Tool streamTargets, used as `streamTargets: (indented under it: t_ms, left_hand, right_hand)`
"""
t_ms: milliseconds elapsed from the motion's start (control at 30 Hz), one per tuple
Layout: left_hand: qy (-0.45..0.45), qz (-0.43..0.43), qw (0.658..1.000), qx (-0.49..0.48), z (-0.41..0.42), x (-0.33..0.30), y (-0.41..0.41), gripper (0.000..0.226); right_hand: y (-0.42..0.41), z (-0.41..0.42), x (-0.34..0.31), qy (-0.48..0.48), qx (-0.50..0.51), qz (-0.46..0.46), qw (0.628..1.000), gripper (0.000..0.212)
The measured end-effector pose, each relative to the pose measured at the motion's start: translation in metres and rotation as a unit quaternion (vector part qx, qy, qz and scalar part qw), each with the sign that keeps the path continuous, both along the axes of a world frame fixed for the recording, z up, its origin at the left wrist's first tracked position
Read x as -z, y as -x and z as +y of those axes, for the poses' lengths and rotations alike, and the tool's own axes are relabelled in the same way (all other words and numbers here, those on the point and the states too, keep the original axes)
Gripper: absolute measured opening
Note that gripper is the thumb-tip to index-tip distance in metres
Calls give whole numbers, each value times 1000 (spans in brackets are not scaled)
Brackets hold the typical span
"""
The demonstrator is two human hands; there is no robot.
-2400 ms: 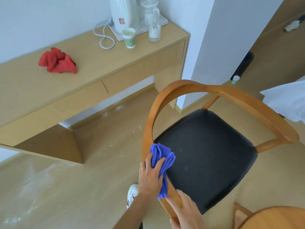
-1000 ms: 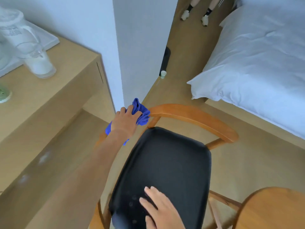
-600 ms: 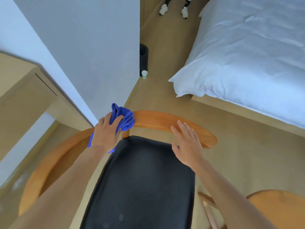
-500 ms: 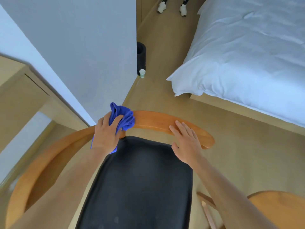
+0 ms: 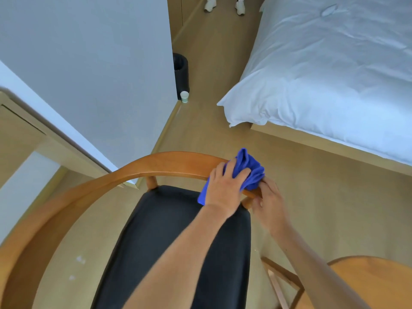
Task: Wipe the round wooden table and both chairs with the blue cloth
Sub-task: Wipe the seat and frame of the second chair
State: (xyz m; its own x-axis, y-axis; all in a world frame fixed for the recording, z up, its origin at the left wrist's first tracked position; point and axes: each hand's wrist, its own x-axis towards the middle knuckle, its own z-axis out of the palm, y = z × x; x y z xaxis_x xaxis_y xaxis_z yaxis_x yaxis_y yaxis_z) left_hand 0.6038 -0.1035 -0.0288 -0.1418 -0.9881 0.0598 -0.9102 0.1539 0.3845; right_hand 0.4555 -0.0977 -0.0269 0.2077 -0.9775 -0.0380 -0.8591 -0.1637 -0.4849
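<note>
A wooden chair with a curved back rail (image 5: 165,164) and a black seat (image 5: 176,246) stands right below me. My left hand (image 5: 224,189) grips the bunched blue cloth (image 5: 249,170) and presses it on the rail's right end. Just beside it, my right hand (image 5: 268,200) curls round the tip of that rail end, fingertips touching the cloth. The rim of the round wooden table (image 5: 370,279) shows at the bottom right. No second chair is in view.
A bed with white bedding (image 5: 330,81) fills the upper right. A white wall corner (image 5: 100,74) and a light wood desk (image 5: 15,139) stand left. A black bin (image 5: 181,74) and a paper cup (image 5: 184,96) sit by the wall. A person's shoes (image 5: 225,4) are at the top.
My left hand slid the cloth along the rail from its left-middle part to the right end. My right hand moved from lying flat on the rail to holding its tip.
</note>
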Motion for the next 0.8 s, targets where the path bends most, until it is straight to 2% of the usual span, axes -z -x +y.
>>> streamTargets:
  t_ms: [100, 167, 233, 433, 500, 567, 667, 800]
  left_hand:
    - [5, -28, 999, 21, -2, 3, -2, 59]
    - [17, -48, 998, 43, -2, 5, -24, 64]
    - [13, -49, 998, 25, 1, 5, -57, 65]
    - [-4, -104, 984, -141, 32, -8, -187, 47]
    - [9, -93, 975, -203, 58, -6, -197, 45]
    - [28, -62, 967, -245, 103, 9, -179, 48]
    - [-44, -45, 966, -252, 171, 46, -131, 51]
    - [-192, -9, 950, -247, 197, 101, -84, 53]
  right_hand:
    - [2, 6, 0, 7, 4, -12, 1000, 51]
    - [4, 9, -1, 20, -8, -9, 1000, 55]
    - [6, 9, -2, 17, -14, 8, 1000, 52]
    - [2, 8, -2, -19, -13, 58, 998, 51]
    - [-5, 14, -5, -16, -9, 60, 998, 49]
    - [-17, 30, -4, 2, -30, 16, 999, 44]
    - [-41, 79, 14, 17, -88, -66, 994, 40]
    - [-58, 129, 55, -64, -153, -35, 986, 42]
